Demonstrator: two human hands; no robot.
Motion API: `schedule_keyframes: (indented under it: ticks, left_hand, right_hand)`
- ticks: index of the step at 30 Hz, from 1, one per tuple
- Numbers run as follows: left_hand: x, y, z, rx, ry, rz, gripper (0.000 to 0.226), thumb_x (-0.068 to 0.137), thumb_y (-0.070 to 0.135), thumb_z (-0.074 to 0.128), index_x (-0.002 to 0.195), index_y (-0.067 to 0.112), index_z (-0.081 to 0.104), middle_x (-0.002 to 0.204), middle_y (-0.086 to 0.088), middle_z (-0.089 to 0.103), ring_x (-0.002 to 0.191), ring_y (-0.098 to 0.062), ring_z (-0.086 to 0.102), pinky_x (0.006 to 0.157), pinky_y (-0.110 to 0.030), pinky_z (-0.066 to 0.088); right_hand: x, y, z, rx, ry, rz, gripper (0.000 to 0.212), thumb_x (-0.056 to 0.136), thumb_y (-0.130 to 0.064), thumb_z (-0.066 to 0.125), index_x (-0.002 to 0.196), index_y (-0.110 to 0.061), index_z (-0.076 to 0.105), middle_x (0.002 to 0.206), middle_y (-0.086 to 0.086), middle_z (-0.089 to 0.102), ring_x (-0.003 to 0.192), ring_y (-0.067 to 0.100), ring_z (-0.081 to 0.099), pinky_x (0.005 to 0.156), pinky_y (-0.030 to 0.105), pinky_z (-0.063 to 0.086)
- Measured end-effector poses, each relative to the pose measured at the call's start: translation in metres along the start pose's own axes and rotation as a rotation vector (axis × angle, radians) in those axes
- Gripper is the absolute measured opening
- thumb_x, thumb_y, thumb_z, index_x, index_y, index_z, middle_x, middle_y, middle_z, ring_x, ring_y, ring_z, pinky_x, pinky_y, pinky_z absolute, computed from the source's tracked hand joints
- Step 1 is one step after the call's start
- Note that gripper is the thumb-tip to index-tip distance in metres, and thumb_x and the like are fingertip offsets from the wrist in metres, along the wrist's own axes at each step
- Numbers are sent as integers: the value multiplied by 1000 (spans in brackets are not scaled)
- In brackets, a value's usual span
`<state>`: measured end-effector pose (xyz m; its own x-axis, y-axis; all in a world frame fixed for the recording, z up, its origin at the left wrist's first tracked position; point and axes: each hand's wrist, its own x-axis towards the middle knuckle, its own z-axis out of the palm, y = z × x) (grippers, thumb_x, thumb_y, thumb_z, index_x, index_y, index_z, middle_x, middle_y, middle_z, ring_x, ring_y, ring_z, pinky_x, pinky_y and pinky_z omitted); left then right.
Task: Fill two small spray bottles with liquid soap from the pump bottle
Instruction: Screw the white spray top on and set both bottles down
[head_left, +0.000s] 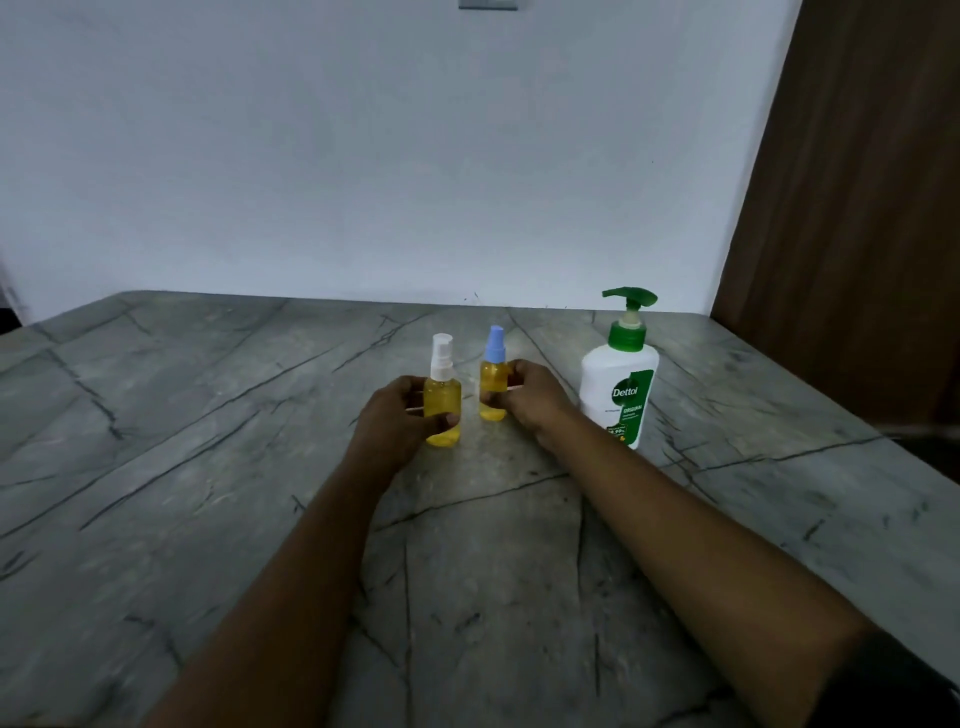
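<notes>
Gripping two bottles (yellow), left hand (400, 418) white-capped bottle (443, 397), right hand (535, 397) blue-capped bottle (492, 376), one pump bottle (618, 384)

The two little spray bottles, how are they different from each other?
The white-capped spray bottle has a white sprayer top; the blue-capped spray bottle has a blue one. The left hand holds the white-capped spray bottle, while the right hand holds the blue-capped spray bottle. The blue-capped one stands nearer the Dettol pump bottle. Both are upright, capped, clear and hold yellow liquid.
</notes>
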<state>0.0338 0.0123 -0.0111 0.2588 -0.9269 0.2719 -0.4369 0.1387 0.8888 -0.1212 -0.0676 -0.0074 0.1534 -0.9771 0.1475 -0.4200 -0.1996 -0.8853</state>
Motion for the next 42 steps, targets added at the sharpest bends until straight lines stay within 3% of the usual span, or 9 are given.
schedule_keyframes:
  ticks: [4, 10, 17, 28, 42]
  left_hand:
    - [2, -3, 3, 42, 30, 21, 53, 65, 20, 82, 112, 11, 60, 105, -5, 68, 91, -17, 65, 83, -34, 52]
    - [17, -1, 9, 151, 39, 61, 52, 65, 20, 82, 111, 9, 60, 107, -6, 67, 93, -18, 64, 82, -30, 50]
    - [40, -9, 13, 167, 59, 89, 49, 66, 17, 81, 110, 9, 60, 106, -7, 68, 87, -14, 63, 78, -26, 47]
    - [71, -19, 17, 146, 77, 102, 52, 66, 21, 82, 112, 10, 61, 105, -6, 68, 93, -19, 65, 84, -34, 52]
    - [78, -16, 16, 263, 41, 80, 55, 66, 23, 82, 114, 8, 60, 110, -9, 66, 93, -15, 61, 76, -22, 43]
  right_hand:
    - [-13, 3, -2, 2, -20, -37, 35, 78, -12, 73, 111, -14, 60, 109, 4, 65, 100, 20, 60, 84, 31, 47]
    - [-20, 3, 3, -80, 42, -118, 33, 84, -17, 69, 115, -13, 57, 113, 3, 63, 102, 17, 58, 81, 23, 41]
    - [-8, 2, 20, -143, 104, -170, 34, 84, -14, 68, 115, -9, 56, 116, 8, 63, 105, 22, 59, 86, 28, 45]
    - [23, -1, 36, -133, 149, -178, 38, 82, -23, 72, 111, -6, 55, 110, 9, 64, 99, 23, 59, 81, 31, 47]
    - [37, -1, 38, -235, 152, -156, 30, 87, -17, 65, 112, -4, 53, 110, 13, 62, 100, 26, 58, 79, 29, 43]
